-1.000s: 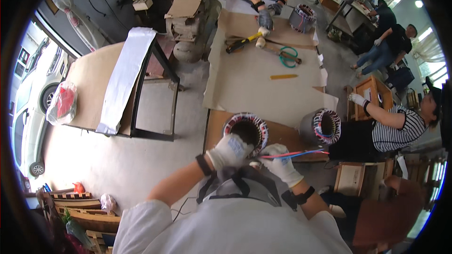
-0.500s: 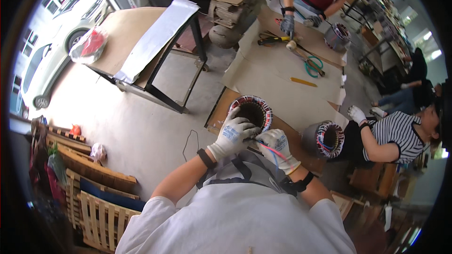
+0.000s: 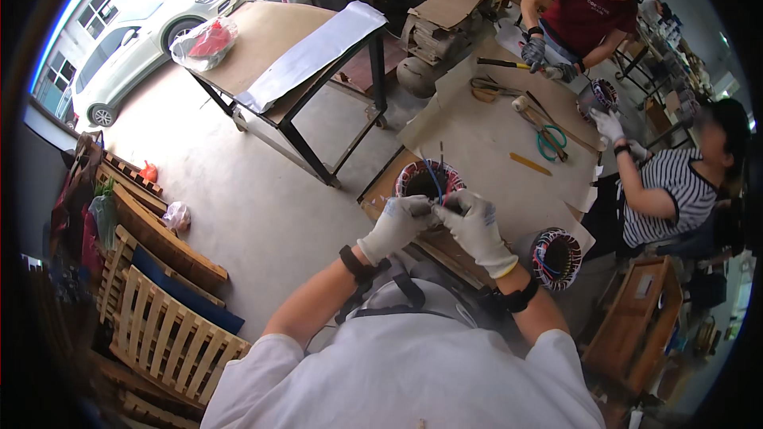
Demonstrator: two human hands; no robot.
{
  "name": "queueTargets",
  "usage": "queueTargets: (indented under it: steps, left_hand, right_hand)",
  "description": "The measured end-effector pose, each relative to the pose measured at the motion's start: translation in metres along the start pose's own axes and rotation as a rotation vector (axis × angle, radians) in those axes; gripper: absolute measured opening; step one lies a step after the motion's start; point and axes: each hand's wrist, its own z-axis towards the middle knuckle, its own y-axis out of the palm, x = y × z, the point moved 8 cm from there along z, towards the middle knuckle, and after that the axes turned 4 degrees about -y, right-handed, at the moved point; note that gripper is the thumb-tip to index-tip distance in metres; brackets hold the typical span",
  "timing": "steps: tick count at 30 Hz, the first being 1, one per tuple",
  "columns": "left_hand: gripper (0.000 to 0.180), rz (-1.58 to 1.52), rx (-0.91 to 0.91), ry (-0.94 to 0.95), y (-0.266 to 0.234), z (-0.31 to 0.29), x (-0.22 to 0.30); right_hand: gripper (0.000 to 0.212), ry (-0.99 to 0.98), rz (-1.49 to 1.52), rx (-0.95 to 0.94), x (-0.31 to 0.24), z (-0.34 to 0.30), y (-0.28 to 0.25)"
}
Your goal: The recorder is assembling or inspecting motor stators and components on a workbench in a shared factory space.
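A motor stator [image 3: 455, 179] with laced windings round its rim stands on the table's near edge, right in front of me. Red and blue lead wires [image 3: 434, 176] rise over its opening. My left hand [image 3: 397, 225], in a white glove, is closed with its fingertips pinched at the base of these wires. Against it, my right hand [image 3: 477, 230], gloved too, is closed on the same leads from the right side. The exact spot where the fingertips meet is partly hidden by the gloves.
Another stator [image 3: 556, 260] stands to my right. Scissors with teal handles [image 3: 551, 143], a mallet [image 3: 520, 103] and a yellow strip [image 3: 530, 164] lie on the paper-covered table [image 3: 477, 139]. Across it, a co-worker's gloved hands [image 3: 548, 63] hold a tool; another co-worker's hand [image 3: 609, 125] touches a far stator [image 3: 604, 94].
My left hand has left the stator's rim and joined my right at the wires. The leads, earlier trailing over my right glove, now point upward. The striped-shirt co-worker has reached toward the far stator.
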Motion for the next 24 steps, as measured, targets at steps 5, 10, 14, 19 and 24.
queueTargets:
  steps: [5, 10, 14, 19, 24]
  left_hand:
    - [0.011, -0.148, -0.033, -0.136, -0.011, 0.016, 0.032]
    - [0.019, -0.304, -0.041, -0.140, -0.016, 0.028, 0.048]
    - [0.020, -0.228, -0.031, -0.057, -0.023, 0.037, 0.064]
    - [0.022, -0.215, -0.041, -0.005, -0.026, 0.045, 0.084]
    - [0.022, -0.077, -0.133, -0.047, -0.029, 0.045, 0.098]
  right_hand:
    - [0.020, 0.011, 0.161, -0.021, -0.018, 0.019, -0.015]
    - [0.020, -0.001, 0.191, -0.040, -0.031, 0.031, -0.025]
    - [0.019, -0.063, 0.317, -0.007, -0.047, 0.036, -0.037]
    - [0.019, -0.083, 0.384, 0.002, -0.056, 0.042, -0.046]
    - [0.021, -0.090, 0.267, 0.039, -0.064, 0.041, -0.052]
